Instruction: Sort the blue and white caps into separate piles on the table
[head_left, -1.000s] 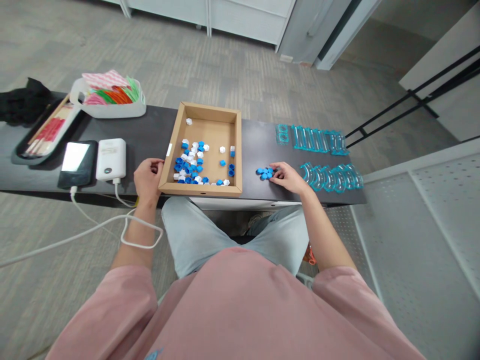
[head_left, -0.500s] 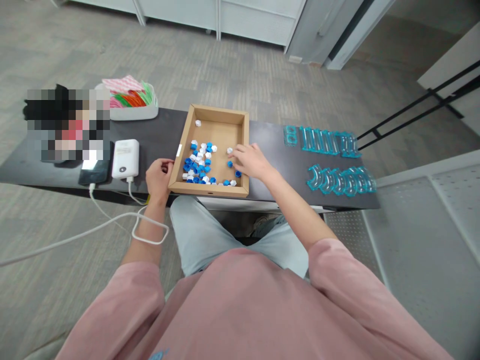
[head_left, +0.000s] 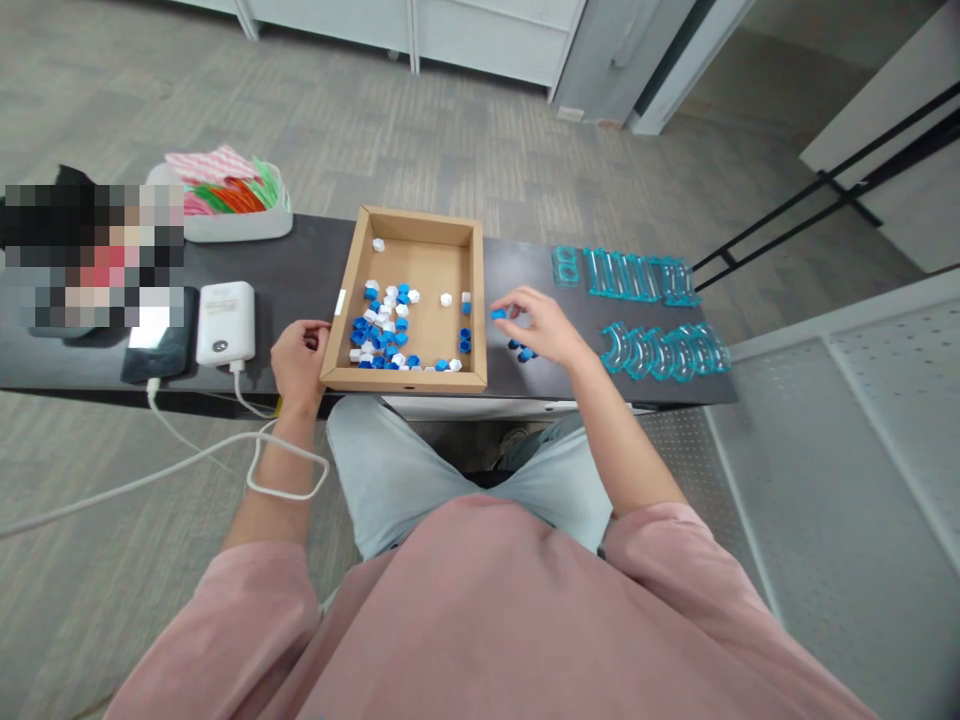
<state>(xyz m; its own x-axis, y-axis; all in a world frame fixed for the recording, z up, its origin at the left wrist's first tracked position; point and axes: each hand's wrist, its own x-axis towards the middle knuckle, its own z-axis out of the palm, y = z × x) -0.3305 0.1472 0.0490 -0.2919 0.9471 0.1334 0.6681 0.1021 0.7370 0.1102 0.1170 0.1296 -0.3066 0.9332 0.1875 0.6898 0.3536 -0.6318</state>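
The right grip (head_left: 543, 322) pinches a blue piece (head_left: 499, 314). By the counter's (head_left: 519, 265) near edge, the left grip (head_left: 298, 360) touches the box (head_left: 405, 380), closure unclear.

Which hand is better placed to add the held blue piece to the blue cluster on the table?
Right, most likely: the right hand pinches the blue piece near the blue cluster; the left hand sits left of the cardboard box.

Power bank (head_left: 226, 325): white, left of the left grip (head_left: 298, 360).
Phone (head_left: 157, 350): dark, farther left of that grip.
Basket (head_left: 244, 229): white, beyond it, leftward.
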